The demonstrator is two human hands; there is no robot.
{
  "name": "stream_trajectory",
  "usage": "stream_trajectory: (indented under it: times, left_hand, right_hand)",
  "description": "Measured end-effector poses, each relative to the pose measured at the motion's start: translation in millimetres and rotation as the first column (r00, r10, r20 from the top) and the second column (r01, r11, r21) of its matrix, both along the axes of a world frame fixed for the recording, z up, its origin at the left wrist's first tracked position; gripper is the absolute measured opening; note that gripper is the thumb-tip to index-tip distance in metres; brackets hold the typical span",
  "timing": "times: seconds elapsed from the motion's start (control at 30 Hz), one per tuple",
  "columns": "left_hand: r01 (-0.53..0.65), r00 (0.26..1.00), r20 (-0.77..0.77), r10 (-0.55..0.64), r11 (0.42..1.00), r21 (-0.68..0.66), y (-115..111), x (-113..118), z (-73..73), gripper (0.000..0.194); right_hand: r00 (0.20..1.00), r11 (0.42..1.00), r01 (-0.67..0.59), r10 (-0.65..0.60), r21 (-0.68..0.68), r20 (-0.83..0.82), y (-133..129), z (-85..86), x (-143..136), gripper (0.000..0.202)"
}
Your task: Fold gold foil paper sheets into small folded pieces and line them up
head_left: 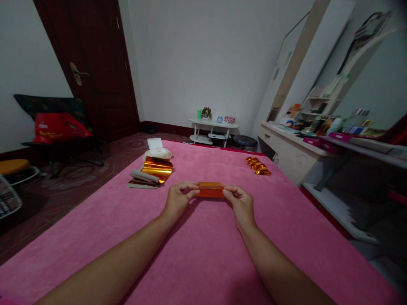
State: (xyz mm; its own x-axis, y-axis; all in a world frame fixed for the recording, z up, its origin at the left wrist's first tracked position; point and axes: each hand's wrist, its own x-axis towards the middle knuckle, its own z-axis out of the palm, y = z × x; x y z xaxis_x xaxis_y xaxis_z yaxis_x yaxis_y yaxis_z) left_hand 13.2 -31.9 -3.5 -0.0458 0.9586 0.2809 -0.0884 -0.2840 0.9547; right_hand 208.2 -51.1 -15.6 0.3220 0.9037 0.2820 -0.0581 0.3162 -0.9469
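Both hands hold a small folded strip of shiny orange foil (210, 191) just over the pink cloth (190, 254). My left hand (181, 197) pinches its left end between thumb and fingers. At the right end, my right hand (240, 201) grips it the same way. To the left lie curled gold foil sheets (158, 168) beside grey-backed folded pieces (143, 178). Several folded gold foil shapes (258, 166) rest in a row at the far right of the cloth.
Behind the foil sheets sits a pale packet with a raised white lid (154, 144). A low white stand (213, 123) is by the wall, with a round stool (244, 140) beside it. A cluttered white dresser (292, 137) stands right, a red bag (60, 127) left.
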Motion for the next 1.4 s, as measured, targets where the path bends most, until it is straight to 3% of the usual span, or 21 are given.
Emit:
stream_trajectory:
  times: [0.2,0.5,0.6,0.7,0.8,0.87,1.0,1.17,1.3,1.4]
  left_hand:
    - [0.114,0.993,0.020,-0.113,0.988,-0.108,-5.7,1.1,5.9,0.017]
    - [0.146,0.989,-0.011,-0.146,0.989,0.004,-5.2,1.8,6.5,0.009]
    - [0.175,0.978,-0.129,-0.162,0.980,0.097,-6.9,1.5,7.5,0.009]
    - [0.147,0.959,-0.270,-0.088,0.967,0.206,-11.0,1.0,10.1,0.019]
    - [0.105,0.938,-0.347,-0.007,0.959,0.263,-15.0,1.6,13.9,0.017]
    - [0.078,0.916,-0.399,0.040,0.958,0.275,-16.7,2.9,15.6,0.014]
    - [0.008,0.901,-0.423,0.095,0.972,0.237,-17.4,7.2,12.9,0.027]
    - [0.079,0.929,-0.370,-0.010,0.982,0.172,-18.1,10.2,9.5,0.020]
    - [0.195,0.897,-0.428,-0.112,0.968,0.157,-21.3,10.1,15.9,0.017]
    - [0.214,0.893,-0.431,-0.126,0.963,0.163,-24.1,10.1,20.3,0.019]
  right_hand:
    - [0.999,1.000,0.014,-0.015,-0.009,-0.045,-1.2,1.9,-0.2,0.017]
    - [1.000,0.999,0.021,-0.020,0.044,-0.018,-3.0,1.9,-3.9,0.016]
    - [1.000,0.999,0.009,-0.008,0.040,-0.029,-4.6,2.8,-5.7,0.017]
    - [0.999,0.999,0.008,-0.006,0.034,-0.049,-7.6,6.0,-9.4,0.020]
    - [0.998,1.000,0.005,-0.004,0.016,-0.070,-10.2,8.3,-13.4,0.025]
    - [0.997,1.000,-0.002,0.003,0.012,-0.071,-11.0,8.4,-15.2,0.027]
    - [1.000,1.000,0.002,-0.002,0.026,0.000,-11.9,7.6,-17.0,0.026]
    - [0.999,0.998,0.011,-0.014,0.060,0.047,-14.3,11.5,-19.2,0.023]
    - [0.998,0.997,0.014,-0.018,0.070,0.057,-15.4,12.3,-20.2,0.022]
    - [0.997,0.997,0.005,-0.010,0.071,0.071,-14.7,9.4,-20.5,0.022]
